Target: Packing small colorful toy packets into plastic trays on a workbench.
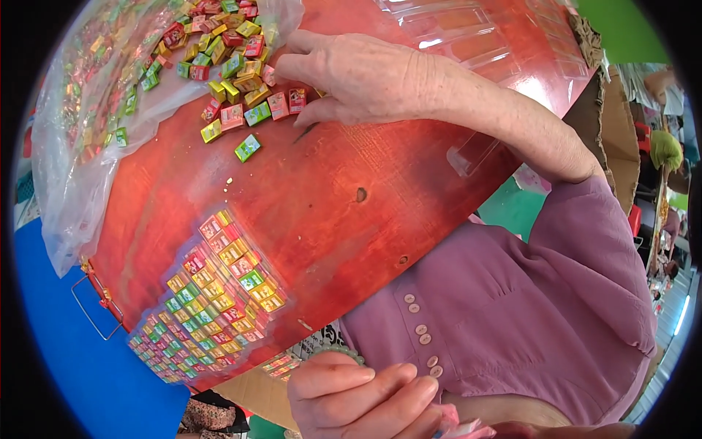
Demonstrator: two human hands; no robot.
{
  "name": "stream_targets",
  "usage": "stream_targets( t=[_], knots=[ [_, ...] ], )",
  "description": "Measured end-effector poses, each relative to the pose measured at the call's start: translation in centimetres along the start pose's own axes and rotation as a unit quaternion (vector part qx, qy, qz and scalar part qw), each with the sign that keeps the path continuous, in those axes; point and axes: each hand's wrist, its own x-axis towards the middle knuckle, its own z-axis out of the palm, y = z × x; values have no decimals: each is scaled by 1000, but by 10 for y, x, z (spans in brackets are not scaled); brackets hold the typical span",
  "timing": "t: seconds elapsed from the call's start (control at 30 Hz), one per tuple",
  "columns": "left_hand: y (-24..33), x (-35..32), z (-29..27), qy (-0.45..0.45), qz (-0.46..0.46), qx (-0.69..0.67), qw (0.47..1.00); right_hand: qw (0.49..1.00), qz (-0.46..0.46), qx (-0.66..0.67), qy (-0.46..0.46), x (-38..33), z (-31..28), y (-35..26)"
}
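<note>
My right hand (365,77) reaches over the red table, fingers apart and bent above a loose heap of small coloured boxes (241,55). A fingertip touches a pink box at the heap's edge, and a bit of yellow shows under the palm. Apart from the heap lies one green box (248,148). My left hand (362,399) is raised close at the lower edge, fingers curled, with a bead bracelet (333,353) by it. Something blurred, pink and white (464,426), shows at its fingertips; I cannot make it out.
A clear plastic bag (73,175) of more small boxes covers the table's far left. Stacked clear trays filled with boxes (212,293) stand near left. Clear compartment trays (468,36) lie far right, beside a cardboard box (618,139). A blue surface (80,351) borders the table.
</note>
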Motion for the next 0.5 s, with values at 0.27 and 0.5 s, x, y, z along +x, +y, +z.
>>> stream_targets(
  t=[0.27,0.5],
  knots=[
    [-19,11,-30,-140,85,-45,986,997,-12,-63,40,2,10,-10],
    [-17,12,-46,-186,59,-18,981,998,-44,-39,28,0,12,-5]
  ],
)
